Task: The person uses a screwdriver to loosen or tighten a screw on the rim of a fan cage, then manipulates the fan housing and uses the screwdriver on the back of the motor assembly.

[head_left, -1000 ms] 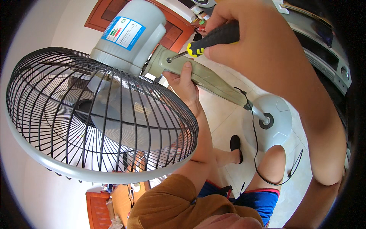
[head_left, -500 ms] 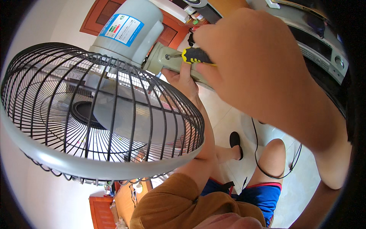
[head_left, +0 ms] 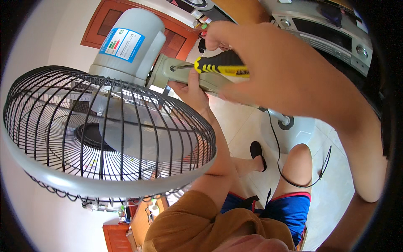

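Note:
A fan (head_left: 138, 181) with a black wire cage, a grey rim and a grey motor housing (head_left: 142, 33) tilts across the left side. My left hand (head_left: 194, 91) grips its pale green neck (head_left: 161, 74) from below, one fingertip up against the front of the screwdriver. The black and yellow screwdriver (head_left: 220, 64) has its shaft in a round hole in that neck. My right hand (head_left: 281, 69) is round the handle's rear end, which lies against the palm. Its fingers are loosened and partly apart, and the thumb is blurred. The shaft's tip is hidden inside the hole.
The fan's round base (head_left: 302, 132) stands on the tiled floor near my knee, with a black cable (head_left: 279, 155) hanging beside it. At the upper right is a silver audio unit (head_left: 331, 44). A wooden table (head_left: 140, 220) is at lower left, a red-brown door (head_left: 178, 44) behind the fan.
The fan and neck have shifted slightly left and down in view. My right hand has loosened and turned on the screwdriver, baring more of the handle. My left hand keeps its hold on the neck.

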`<action>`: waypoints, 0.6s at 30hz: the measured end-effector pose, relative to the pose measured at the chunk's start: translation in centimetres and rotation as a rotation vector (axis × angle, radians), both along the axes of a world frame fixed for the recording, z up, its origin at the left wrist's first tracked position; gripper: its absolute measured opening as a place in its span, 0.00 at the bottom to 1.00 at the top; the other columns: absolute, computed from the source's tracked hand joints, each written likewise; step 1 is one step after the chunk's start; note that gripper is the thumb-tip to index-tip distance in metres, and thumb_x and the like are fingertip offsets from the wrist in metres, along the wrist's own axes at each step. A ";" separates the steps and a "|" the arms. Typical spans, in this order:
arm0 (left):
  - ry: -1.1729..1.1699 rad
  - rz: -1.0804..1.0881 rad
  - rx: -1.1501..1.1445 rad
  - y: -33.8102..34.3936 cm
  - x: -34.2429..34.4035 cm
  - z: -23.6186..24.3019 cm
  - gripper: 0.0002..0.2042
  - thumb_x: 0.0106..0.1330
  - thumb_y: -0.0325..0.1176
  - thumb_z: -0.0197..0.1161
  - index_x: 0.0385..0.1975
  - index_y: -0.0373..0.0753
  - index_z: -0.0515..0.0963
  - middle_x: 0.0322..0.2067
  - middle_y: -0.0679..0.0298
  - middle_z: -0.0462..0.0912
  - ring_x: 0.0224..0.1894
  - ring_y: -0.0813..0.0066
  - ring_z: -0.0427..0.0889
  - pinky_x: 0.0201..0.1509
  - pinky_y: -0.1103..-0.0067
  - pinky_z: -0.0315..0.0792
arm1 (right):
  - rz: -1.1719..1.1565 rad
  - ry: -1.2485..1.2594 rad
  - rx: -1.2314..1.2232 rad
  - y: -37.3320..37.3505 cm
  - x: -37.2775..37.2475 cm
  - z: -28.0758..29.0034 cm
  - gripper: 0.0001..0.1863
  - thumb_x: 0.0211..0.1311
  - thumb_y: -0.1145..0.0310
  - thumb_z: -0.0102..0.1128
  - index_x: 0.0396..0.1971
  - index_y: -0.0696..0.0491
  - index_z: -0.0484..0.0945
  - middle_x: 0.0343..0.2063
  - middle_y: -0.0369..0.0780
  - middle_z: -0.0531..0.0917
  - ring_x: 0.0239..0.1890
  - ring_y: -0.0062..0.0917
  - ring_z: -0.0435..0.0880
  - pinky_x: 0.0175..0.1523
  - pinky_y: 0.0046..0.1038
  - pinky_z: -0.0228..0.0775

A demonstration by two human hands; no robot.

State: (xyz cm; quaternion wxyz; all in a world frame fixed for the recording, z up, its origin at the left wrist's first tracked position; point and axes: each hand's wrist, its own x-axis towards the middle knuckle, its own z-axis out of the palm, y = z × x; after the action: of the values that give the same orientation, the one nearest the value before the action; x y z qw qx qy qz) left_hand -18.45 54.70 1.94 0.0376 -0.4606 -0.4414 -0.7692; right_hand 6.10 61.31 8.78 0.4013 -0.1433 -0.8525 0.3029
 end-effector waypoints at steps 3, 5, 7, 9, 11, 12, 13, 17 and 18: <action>-0.012 -0.006 -0.030 -0.1 -0.3 0.1 0.24 0.57 0.19 0.57 0.53 0.33 0.58 0.46 0.56 0.70 0.46 0.72 0.72 0.50 0.77 0.69 | -0.102 0.358 0.443 -0.7 0.4 -0.7 0.15 0.47 0.68 0.61 0.35 0.57 0.74 0.29 0.41 0.77 0.27 0.34 0.79 0.31 0.29 0.71; -0.010 0.027 -0.047 -0.2 -0.5 -0.1 0.25 0.56 0.19 0.56 0.54 0.33 0.58 0.47 0.56 0.70 0.46 0.72 0.72 0.51 0.77 0.68 | -0.220 0.121 0.752 -0.8 1.5 0.4 0.13 0.46 0.68 0.60 0.33 0.56 0.74 0.27 0.39 0.76 0.26 0.29 0.78 0.28 0.28 0.70; -0.009 0.025 -0.042 -0.3 -0.1 0.1 0.24 0.56 0.19 0.57 0.54 0.33 0.58 0.47 0.56 0.70 0.47 0.72 0.72 0.51 0.77 0.68 | -0.319 0.141 0.921 -0.4 1.3 0.2 0.12 0.44 0.68 0.60 0.31 0.55 0.74 0.27 0.37 0.75 0.25 0.24 0.78 0.25 0.25 0.68; -0.011 0.012 -0.042 -0.3 0.3 0.3 0.24 0.56 0.20 0.58 0.53 0.32 0.59 0.47 0.56 0.70 0.47 0.71 0.72 0.52 0.77 0.68 | -0.380 0.249 0.987 -0.5 0.6 -0.5 0.12 0.43 0.68 0.60 0.30 0.54 0.74 0.26 0.36 0.76 0.24 0.21 0.77 0.24 0.22 0.67; -0.005 0.004 -0.054 -0.8 0.4 0.6 0.25 0.55 0.20 0.59 0.53 0.32 0.59 0.47 0.55 0.70 0.47 0.71 0.72 0.52 0.77 0.68 | -0.342 0.211 1.050 -1.3 0.3 -0.1 0.11 0.44 0.68 0.61 0.30 0.55 0.75 0.26 0.34 0.76 0.24 0.21 0.77 0.24 0.21 0.67; 0.005 0.002 -0.060 -1.1 0.5 0.7 0.25 0.55 0.20 0.59 0.52 0.32 0.59 0.47 0.55 0.70 0.47 0.71 0.72 0.52 0.76 0.68 | -0.329 0.203 1.069 -1.8 0.4 0.6 0.11 0.45 0.68 0.61 0.30 0.55 0.75 0.26 0.33 0.75 0.24 0.20 0.77 0.24 0.20 0.67; 0.016 0.002 -0.062 -1.4 0.5 1.0 0.25 0.55 0.20 0.59 0.52 0.31 0.59 0.47 0.55 0.70 0.47 0.71 0.73 0.52 0.76 0.68 | -0.313 0.200 1.036 -1.8 0.6 1.1 0.11 0.45 0.68 0.61 0.30 0.55 0.75 0.26 0.34 0.76 0.24 0.21 0.77 0.25 0.21 0.67; 0.011 -0.055 -0.079 -0.5 0.5 0.1 0.25 0.54 0.21 0.61 0.51 0.30 0.59 0.47 0.54 0.71 0.47 0.70 0.73 0.52 0.76 0.68 | -0.264 0.150 0.936 -1.8 1.3 1.6 0.12 0.46 0.67 0.61 0.31 0.56 0.75 0.26 0.36 0.77 0.26 0.23 0.78 0.28 0.22 0.68; 0.018 -0.065 -0.089 -0.8 0.3 0.3 0.25 0.54 0.21 0.62 0.51 0.30 0.60 0.47 0.54 0.71 0.48 0.70 0.73 0.52 0.75 0.68 | -0.243 0.152 0.900 -1.8 1.3 1.8 0.12 0.46 0.67 0.61 0.31 0.56 0.75 0.26 0.37 0.77 0.26 0.24 0.78 0.29 0.23 0.68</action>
State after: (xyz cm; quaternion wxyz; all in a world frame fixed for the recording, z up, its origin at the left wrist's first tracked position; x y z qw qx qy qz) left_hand -18.11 53.88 2.28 -0.0039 -0.4826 -0.4595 -0.7456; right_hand 7.43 59.50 10.61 0.5172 -0.0313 -0.8443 -0.1365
